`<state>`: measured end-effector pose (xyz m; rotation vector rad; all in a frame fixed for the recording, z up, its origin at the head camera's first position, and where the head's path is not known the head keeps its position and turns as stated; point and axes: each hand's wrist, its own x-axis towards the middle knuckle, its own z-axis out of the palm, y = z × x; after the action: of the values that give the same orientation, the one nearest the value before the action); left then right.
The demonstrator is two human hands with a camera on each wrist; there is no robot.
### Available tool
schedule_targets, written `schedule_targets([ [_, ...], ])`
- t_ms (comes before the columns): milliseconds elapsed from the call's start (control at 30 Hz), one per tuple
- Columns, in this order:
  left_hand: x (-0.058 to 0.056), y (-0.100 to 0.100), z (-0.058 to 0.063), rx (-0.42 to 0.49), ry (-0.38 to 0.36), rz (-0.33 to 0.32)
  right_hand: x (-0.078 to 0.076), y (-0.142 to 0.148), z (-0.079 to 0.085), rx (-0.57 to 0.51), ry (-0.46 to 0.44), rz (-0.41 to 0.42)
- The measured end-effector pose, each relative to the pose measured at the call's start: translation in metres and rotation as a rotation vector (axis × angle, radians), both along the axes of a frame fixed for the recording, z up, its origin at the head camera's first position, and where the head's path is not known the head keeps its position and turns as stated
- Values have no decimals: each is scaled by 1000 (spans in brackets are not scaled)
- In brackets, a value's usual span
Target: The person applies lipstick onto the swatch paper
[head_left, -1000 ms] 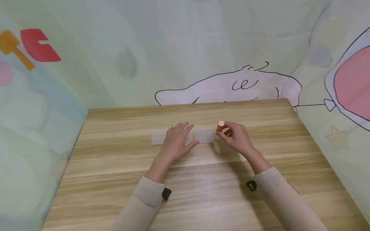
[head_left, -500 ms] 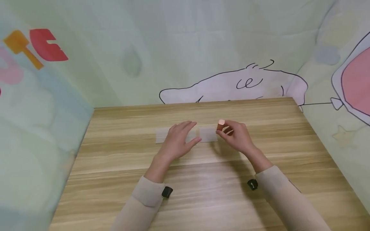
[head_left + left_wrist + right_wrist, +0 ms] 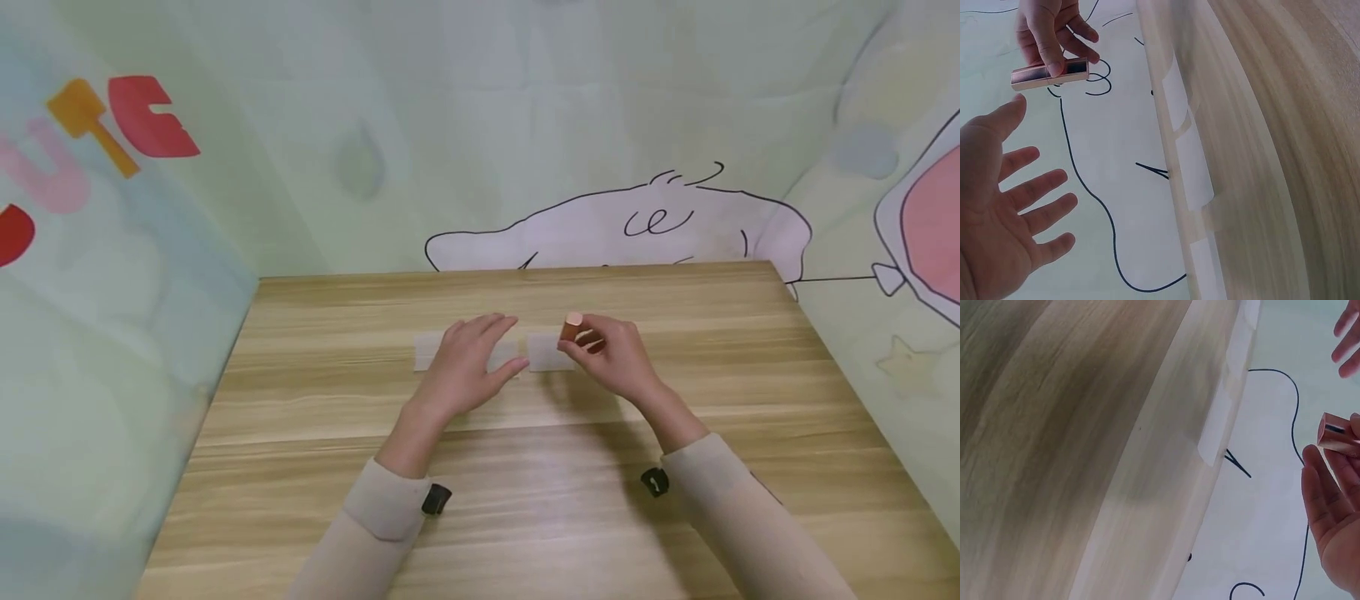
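So the backdrop is a pale green printed wall [image 3: 285, 167] with a big outlined cartoon figure [image 3: 585, 225], chunky letters [image 3: 153, 117] on the left and a pink balloon [image 3: 933, 212] off to the right. In front of it there's a wood-grain counter [image 3: 510, 517].

The fun bit is the little copper-coloured tube [image 3: 572, 327], held up over the counter near the right end of the pale strips. Its long axis is pretty much upright, tilted a touch, with one flat pale end facing up and the other aimed down at the wood. From the left wrist you get the whole length side-on: glossy dark face, seam partway along.

The right hand [image 3: 615, 354] pinches it between thumb and fingers. The left hand [image 3: 468, 362] is free, fingers loosely extended and thumb out to the side, a gap away from the tube.

Flat on the counter there's a row of pale strips [image 3: 547, 352]. The left hand blocks a good chunk of that row in the head view, and the tube and right fingertips overlap its right end. Both arms have beige sleeves [image 3: 360, 533], with a small black gadget [image 3: 436, 500] by each cuff.
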<state>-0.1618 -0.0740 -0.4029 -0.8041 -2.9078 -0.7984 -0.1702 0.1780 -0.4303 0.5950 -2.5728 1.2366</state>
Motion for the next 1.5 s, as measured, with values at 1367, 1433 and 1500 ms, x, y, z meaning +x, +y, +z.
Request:
schedule_targets([
  [1367,15,-26,20,40,94,15,2,-45,18,-41,37,149],
  [1433,15,-27,21,47,88,14,2,-47,18,-35,45,156],
  [1500,15,-28,22,54,85,13,1,-48,19,-26,53,165],
])
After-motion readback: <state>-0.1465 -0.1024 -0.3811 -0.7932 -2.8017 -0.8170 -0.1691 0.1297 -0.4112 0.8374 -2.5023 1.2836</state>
